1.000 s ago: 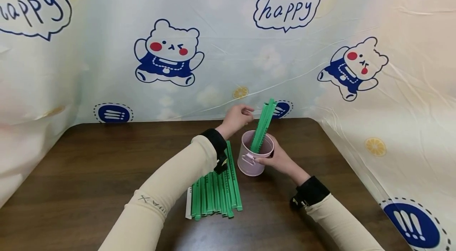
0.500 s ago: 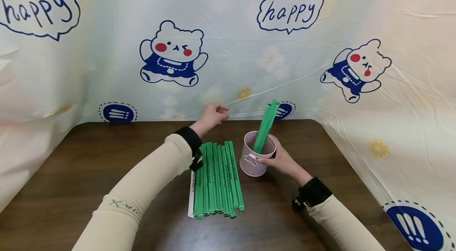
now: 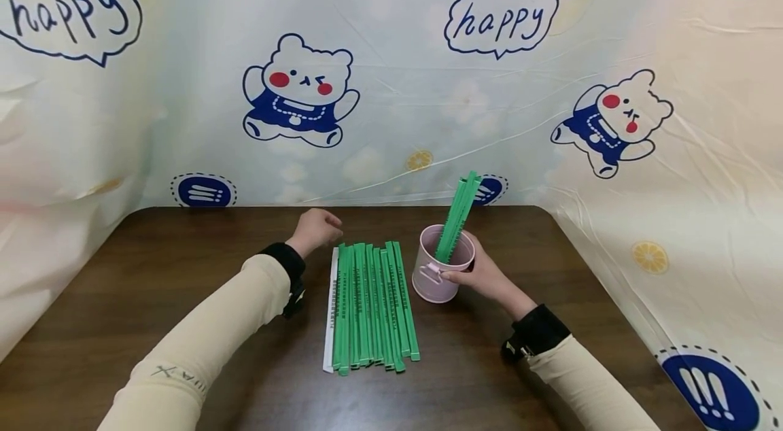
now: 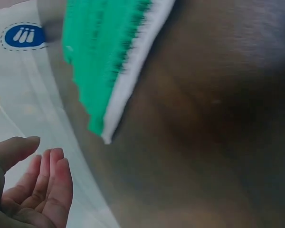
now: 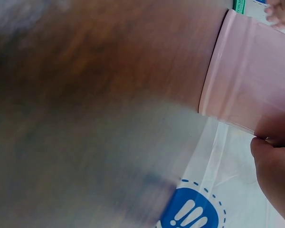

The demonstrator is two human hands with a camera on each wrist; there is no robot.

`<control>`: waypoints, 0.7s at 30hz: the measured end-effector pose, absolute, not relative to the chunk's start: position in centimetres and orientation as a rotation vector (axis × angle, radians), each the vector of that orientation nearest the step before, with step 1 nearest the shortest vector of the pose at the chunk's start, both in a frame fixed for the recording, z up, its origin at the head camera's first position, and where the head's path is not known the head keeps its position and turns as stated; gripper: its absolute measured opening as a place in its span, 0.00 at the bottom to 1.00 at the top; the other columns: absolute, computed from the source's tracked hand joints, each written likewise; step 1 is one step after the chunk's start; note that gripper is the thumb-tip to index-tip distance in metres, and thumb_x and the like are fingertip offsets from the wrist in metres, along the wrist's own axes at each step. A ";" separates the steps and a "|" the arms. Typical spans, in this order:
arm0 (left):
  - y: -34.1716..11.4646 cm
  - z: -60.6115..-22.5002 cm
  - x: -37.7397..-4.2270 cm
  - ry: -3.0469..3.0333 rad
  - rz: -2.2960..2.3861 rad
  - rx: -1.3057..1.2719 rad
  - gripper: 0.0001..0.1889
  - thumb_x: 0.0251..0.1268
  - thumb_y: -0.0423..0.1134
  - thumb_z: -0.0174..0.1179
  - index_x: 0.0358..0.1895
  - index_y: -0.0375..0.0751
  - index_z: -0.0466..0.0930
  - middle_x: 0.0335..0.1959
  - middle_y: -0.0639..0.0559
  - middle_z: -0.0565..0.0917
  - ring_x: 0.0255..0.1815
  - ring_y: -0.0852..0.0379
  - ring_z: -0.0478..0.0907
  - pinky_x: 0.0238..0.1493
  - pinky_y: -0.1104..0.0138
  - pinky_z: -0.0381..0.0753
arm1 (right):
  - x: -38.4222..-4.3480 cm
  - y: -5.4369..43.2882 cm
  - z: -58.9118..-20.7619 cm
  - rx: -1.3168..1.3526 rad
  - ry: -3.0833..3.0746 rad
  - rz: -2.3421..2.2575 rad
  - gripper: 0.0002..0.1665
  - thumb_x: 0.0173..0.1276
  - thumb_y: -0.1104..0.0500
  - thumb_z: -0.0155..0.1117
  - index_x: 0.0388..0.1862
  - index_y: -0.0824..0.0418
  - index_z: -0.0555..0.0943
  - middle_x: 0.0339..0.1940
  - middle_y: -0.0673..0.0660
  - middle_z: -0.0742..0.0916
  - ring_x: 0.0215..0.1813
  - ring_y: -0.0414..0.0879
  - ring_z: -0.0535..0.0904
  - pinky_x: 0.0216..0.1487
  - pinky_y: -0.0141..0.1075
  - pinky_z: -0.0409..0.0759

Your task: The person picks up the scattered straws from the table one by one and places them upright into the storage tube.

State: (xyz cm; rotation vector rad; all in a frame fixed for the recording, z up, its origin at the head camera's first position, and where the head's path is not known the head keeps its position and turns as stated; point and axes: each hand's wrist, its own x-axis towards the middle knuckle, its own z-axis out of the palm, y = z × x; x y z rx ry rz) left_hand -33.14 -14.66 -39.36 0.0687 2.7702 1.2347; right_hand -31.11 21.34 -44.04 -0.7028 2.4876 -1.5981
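My left hand (image 3: 315,230), empty with loosely bent fingers, hovers near the far left end of a row of long, thin green wrapped sticks (image 3: 370,308) with dark print. One white stick (image 3: 331,322) lies along the row's left side. In the left wrist view, the thumb and fingers of the left hand (image 4: 40,190) are apart, below the row's end. My right hand (image 3: 480,268) grips a small pink bucket (image 3: 431,287) by its right side, thumb near the handle. Several green sticks (image 3: 457,213) lean to the right inside it. The right wrist view shows the bucket's wall (image 5: 261,71).
The brown wooden table (image 3: 214,281) has a patterned sheet (image 3: 391,77) hanging behind it and along both sides. The bucket stands just right of the row of sticks, close beside it.
My left hand has moved away from the bucket, leftward across the far side of the row, then down toward its left end. The right hand still holds the bucket in place.
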 end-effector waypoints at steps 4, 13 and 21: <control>-14.9 -40.5 -32.8 2.762 1.194 0.018 0.18 0.72 0.31 0.59 0.60 0.23 0.79 0.48 0.31 0.86 0.41 0.42 0.85 0.45 0.54 0.86 | -31.2 21.5 -44.1 -0.735 2.500 -1.609 0.55 0.61 0.61 0.76 0.79 0.67 0.54 0.74 0.71 0.70 0.71 0.61 0.71 0.69 0.37 0.74; -14.4 -41.3 -31.9 2.729 1.131 -0.034 0.09 0.65 0.28 0.62 0.43 0.22 0.84 0.30 0.37 0.85 0.26 0.51 0.81 0.35 0.59 0.87 | -31.1 21.6 -44.2 -0.730 2.478 -1.619 0.56 0.61 0.59 0.76 0.79 0.68 0.53 0.74 0.72 0.69 0.72 0.66 0.70 0.73 0.49 0.73; -14.5 -42.7 -32.7 2.685 1.123 -0.082 0.19 0.60 0.25 0.62 0.13 0.42 0.71 0.15 0.50 0.75 0.20 0.54 0.78 0.28 0.65 0.84 | -31.2 21.5 -44.0 -0.675 2.483 -1.599 0.56 0.63 0.61 0.75 0.80 0.67 0.50 0.75 0.72 0.68 0.73 0.67 0.69 0.74 0.58 0.71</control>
